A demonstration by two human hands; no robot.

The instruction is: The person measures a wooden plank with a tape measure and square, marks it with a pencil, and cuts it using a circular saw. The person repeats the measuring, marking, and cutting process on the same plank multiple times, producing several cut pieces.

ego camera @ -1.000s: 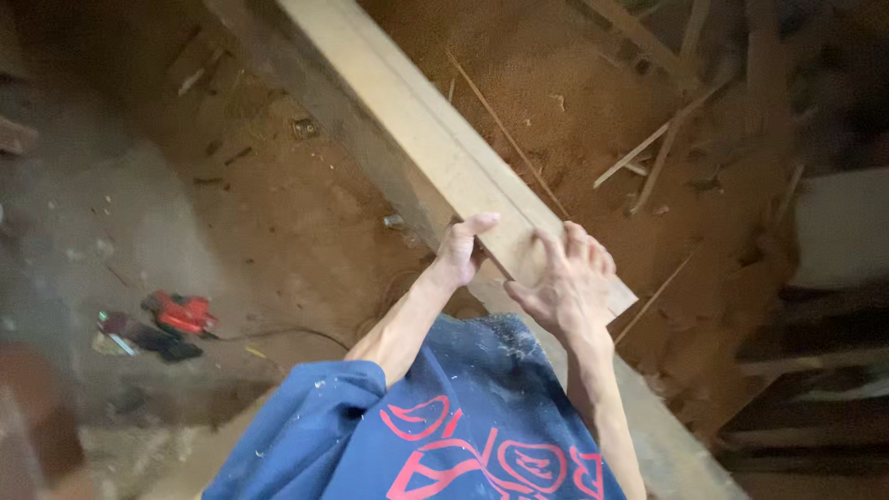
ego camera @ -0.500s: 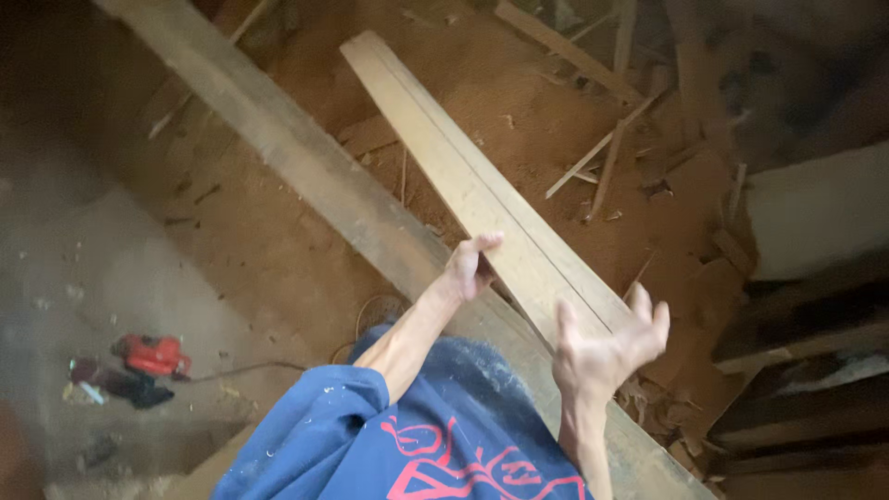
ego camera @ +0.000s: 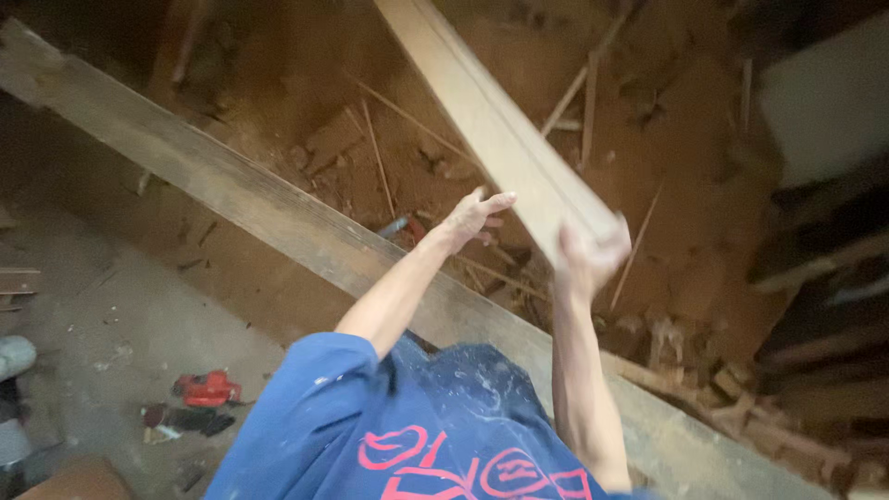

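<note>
A long pale wooden plank (ego camera: 491,120) runs from the top middle down to the centre. My right hand (ego camera: 588,259) is closed around its near end and holds that end up off the ground. My left hand (ego camera: 472,218) hovers just left of the plank with its fingers spread, holding nothing. Whether it touches the plank's edge is unclear. Both arms reach out from my blue shirt (ego camera: 417,435) at the bottom.
A wide grey weathered beam (ego camera: 241,199) crosses diagonally under my arms. Reddish sawdust with thin wood strips (ego camera: 583,102) covers the ground beyond it. A red power tool (ego camera: 206,389) lies on the concrete at lower left. Stacked wood offcuts (ego camera: 741,389) sit at right.
My right hand went from open beside the plank to closed on its near end, which has risen. My left hand came off the plank's edge.
</note>
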